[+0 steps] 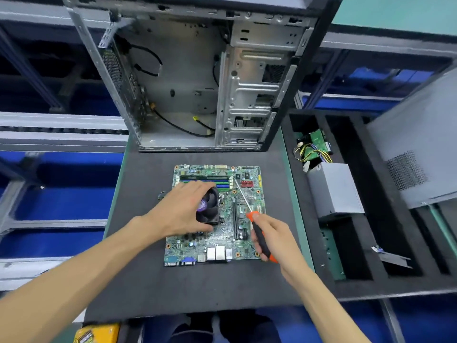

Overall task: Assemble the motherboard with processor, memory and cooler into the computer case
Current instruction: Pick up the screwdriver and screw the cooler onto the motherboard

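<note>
My left hand (183,209) grips the cooler (209,206) seated on the motherboard (217,241), which lies flat on the dark mat (148,280) just before the open computer case (188,78), while my right hand (272,237) clasps the orange-and-black screwdriver (257,231), shaft angled over the board.
</note>
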A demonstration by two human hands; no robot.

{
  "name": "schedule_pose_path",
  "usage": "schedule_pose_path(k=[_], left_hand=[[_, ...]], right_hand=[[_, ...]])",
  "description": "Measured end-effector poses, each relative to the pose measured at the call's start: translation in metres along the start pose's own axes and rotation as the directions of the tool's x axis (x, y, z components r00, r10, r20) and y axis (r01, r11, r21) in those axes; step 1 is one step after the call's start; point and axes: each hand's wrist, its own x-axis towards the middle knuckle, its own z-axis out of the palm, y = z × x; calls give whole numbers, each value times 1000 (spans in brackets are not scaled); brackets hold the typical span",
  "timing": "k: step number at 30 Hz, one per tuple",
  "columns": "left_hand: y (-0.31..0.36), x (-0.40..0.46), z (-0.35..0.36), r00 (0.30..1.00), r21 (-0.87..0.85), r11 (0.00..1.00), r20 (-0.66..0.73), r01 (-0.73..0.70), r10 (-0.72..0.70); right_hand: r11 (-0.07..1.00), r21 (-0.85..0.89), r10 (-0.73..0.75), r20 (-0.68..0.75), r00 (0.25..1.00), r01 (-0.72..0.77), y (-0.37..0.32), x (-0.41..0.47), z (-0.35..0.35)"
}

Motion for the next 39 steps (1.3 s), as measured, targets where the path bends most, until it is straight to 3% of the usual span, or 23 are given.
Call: schedule_pose_path(k=[9,17,22,27,36,39], left_hand=[[7,6,2,1000,163,987,4,-2,2],[7,0,11,998,111,994,-67,-15,23],[6,14,1,997,232,971,65,-56,42],[16,2,4,999,277,960,20,-38,34],[10,8,5,997,316,947,67,-48,29],[14,5,9,999,388,921,9,-38,38]], right_hand=[[995,-98,-21,-18,1000,19,23,-15,-12],[992,-93,-83,-3,997,83,19,-22,-13],[991,-89,-105,-28,994,102,17,-26,-21],[989,-91,-118,-50,992,113,17,-29,-24],[939,-303,-188,-48,981,165,1,-46,-31],[896,-409,-221,-78,972,171,-10,-52,-37]])
